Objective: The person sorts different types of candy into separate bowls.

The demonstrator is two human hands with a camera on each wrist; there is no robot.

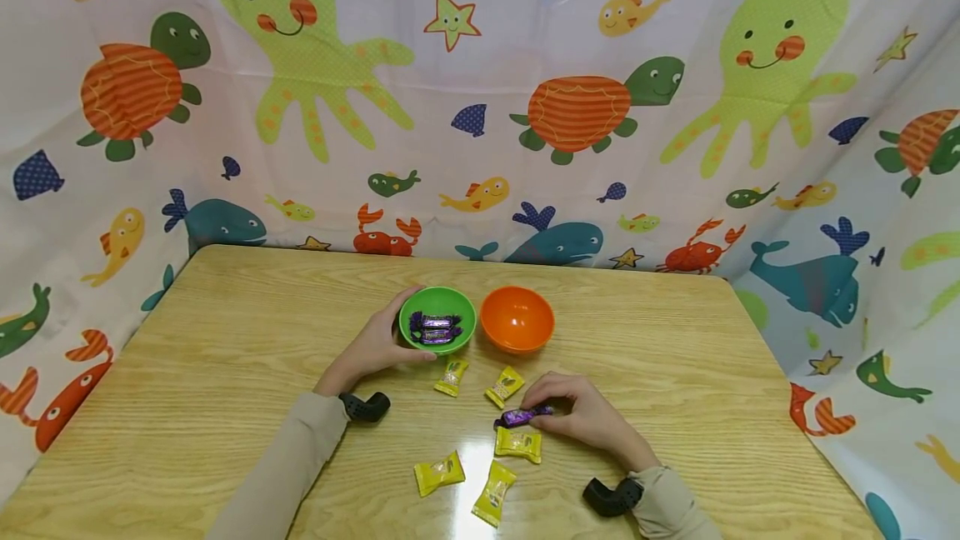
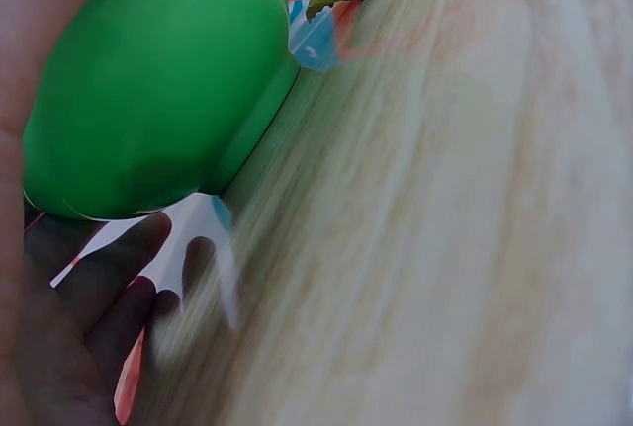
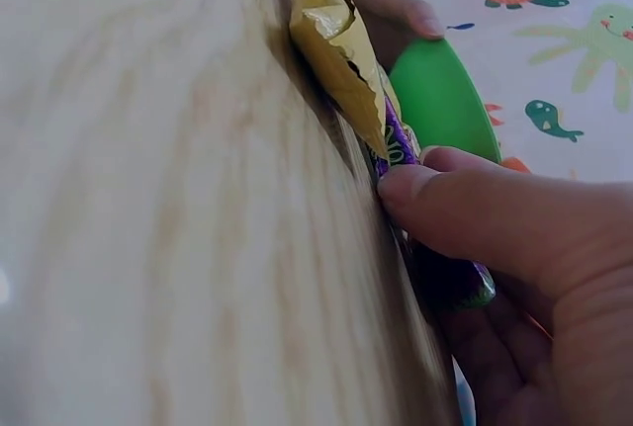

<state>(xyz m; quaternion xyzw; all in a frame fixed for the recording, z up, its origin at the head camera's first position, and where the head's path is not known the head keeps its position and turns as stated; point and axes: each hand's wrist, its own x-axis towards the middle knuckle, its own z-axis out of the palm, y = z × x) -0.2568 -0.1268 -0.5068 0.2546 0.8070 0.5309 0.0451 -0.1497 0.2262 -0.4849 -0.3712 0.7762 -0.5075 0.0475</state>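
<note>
My left hand (image 1: 378,342) holds the green bowl (image 1: 444,300) from its left side, thumb along the near side and fingers round the back. Two purple wrapped candies (image 1: 437,330) lie inside that bowl. My right hand (image 1: 588,417) pinches another purple candy (image 1: 517,417) between thumb and fingers, low at the table just behind a yellow candy (image 1: 519,445). In the right wrist view the thumb covers the middle of the purple candy (image 3: 398,144). The left wrist view shows the outer wall of the green bowl (image 2: 168,80) beside the fingers.
An orange bowl (image 1: 517,317) with nothing in it stands right of the green one. More yellow candies lie in front of the bowls, one (image 1: 452,377) near the left thumb and another (image 1: 494,493) nearer me. A patterned curtain (image 1: 495,165) hangs behind the wooden table (image 1: 285,298).
</note>
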